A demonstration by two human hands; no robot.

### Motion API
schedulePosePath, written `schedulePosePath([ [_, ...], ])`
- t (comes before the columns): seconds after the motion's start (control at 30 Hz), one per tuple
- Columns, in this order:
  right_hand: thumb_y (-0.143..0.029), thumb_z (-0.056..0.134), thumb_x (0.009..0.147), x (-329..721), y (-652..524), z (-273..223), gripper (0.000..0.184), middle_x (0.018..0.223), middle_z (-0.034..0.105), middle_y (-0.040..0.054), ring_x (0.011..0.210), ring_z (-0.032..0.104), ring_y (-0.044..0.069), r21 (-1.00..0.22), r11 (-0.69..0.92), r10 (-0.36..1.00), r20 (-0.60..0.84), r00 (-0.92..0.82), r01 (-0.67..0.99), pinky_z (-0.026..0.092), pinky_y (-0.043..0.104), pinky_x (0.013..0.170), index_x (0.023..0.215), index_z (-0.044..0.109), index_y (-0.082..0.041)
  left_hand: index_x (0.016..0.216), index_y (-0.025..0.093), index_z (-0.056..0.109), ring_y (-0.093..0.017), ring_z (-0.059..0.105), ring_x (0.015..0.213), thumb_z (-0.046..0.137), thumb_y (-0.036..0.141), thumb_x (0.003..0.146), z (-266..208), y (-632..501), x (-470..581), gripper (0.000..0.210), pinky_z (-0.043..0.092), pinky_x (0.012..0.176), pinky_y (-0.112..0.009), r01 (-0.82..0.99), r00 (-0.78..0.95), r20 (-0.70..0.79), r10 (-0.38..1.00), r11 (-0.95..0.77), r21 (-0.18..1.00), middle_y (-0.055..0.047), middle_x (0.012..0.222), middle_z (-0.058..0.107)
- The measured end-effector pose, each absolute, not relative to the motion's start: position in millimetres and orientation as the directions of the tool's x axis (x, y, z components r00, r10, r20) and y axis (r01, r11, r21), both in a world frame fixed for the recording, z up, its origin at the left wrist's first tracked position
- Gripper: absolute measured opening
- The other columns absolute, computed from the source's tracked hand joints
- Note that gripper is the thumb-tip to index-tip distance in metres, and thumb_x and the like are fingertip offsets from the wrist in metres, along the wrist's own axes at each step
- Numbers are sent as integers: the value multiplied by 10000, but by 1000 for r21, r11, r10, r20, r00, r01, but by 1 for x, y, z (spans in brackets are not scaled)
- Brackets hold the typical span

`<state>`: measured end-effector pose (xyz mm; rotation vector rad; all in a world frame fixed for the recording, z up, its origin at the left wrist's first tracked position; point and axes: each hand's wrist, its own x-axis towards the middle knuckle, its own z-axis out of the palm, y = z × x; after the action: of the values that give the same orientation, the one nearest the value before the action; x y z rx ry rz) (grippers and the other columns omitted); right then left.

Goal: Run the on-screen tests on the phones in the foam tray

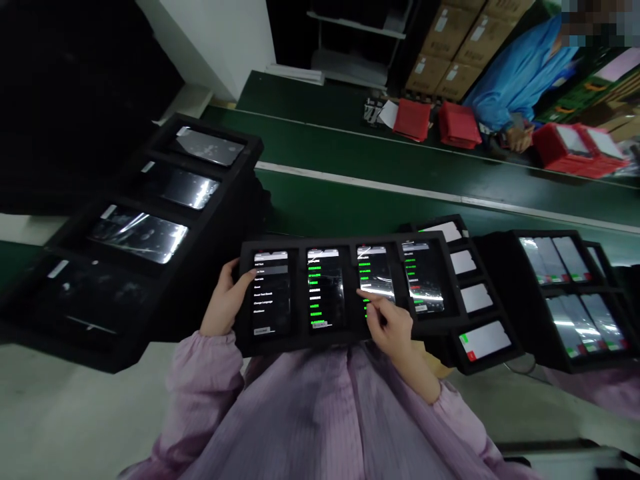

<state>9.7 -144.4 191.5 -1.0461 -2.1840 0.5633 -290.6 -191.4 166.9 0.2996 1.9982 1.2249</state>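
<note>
A black tray [299,293] with a row of phones lies in front of me. My left hand [226,297] grips its left end, the thumb reaching over the first phone [273,303], whose screen lists menu lines with one highlighted. The second phone [327,273] shows green and white text. Over the third phone [373,257], also with green text, my right hand [393,327] points with its index finger out and the other fingers curled, holding nothing visible. The fourth phone [424,277] displays green lines and a red one.
A tray stack [207,230] with dark-screened phones stands at the left. On the right are trays with pale-screened phones [485,340] and another black tray [545,290]. Behind runs a green bench [330,207] with red stacks [413,120]. A person in blue [520,73] works across it.
</note>
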Motion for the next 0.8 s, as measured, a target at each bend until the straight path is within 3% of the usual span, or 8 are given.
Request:
schedulePosePath([
  [0.23,-243,482,1022,-21,-133,186,334,1062,822,48,719,763,153,-604,546,808,199,-554,580,594,234,666,1221,748,-209,1233,250,712,-256,693,1099,720,372,708,165,-214,-284,540,547,1035,-422,-212,-725,-445,526,444,870,-50,1142,747],
  [0.43,-261,495,1016,-44,-120,187,334,1163,799,40,871,795,178,-599,538,808,165,-566,593,620,244,727,1226,751,-221,1208,255,731,-263,703,1069,719,348,680,165,-216,-283,537,577,981,-421,-251,-727,-479,492,458,853,-44,1103,763],
  [0.63,-248,503,998,-44,-120,184,315,1146,803,32,865,796,184,-587,541,803,147,-578,602,611,245,685,1145,780,-224,1189,252,732,-259,708,1032,724,360,655,168,-213,-284,545,589,928,-406,-265,-721,-495,486,466,844,-44,1090,760],
  [0.8,-250,497,1001,-33,-122,190,332,1023,826,29,681,748,146,-615,546,799,179,-574,569,578,233,648,1182,776,-227,1242,230,682,-253,703,993,717,392,663,164,-210,-286,602,592,882,-403,-219,-703,-471,533,468,856,-60,1093,738],
])
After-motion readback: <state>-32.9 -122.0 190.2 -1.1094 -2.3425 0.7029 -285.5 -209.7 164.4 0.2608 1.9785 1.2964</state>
